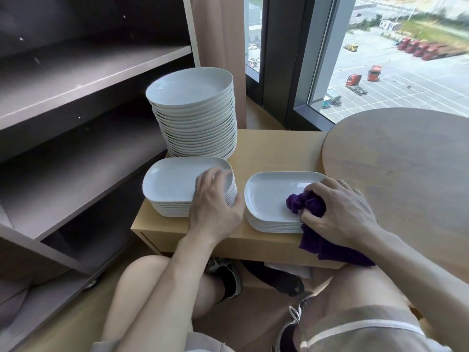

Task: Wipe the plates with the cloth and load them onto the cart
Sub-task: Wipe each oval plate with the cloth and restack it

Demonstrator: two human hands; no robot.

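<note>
Plates sat in three piles on the low wooden table (pixel 274 148). The tall pile (pixel 195 115) stood at 11 o'clock on it, the left pile (pixel 170 184) at 8 o'clock and the right pile (pixel 269 196) at 4 o'clock, both close to the front edge.

The left hand (pixel 215 201) lay over the right rim of the left pile, fingers on top and thumb curled down the side, gripping it. The right hand (pixel 340 212) squeezed the purple cloth (pixel 307 201) onto the top plate of the right pile, and a loose end of the cloth hung over the table's front.

The plates looked hard, smooth and easy to break, and likely slippery. The raised rim was the best place to hold one, fingers under and thumb on top. A whole pile would be heavy, so a few at a time seemed safer. The cloth was soft and floppy.

The cart (pixel 88 80) stood at 9 o'clock, just beside the table, with its wide shelves open. How deep they went was hard to tell in the dark. A round table (pixel 406 174) at 2 o'clock crowded the right side
</note>
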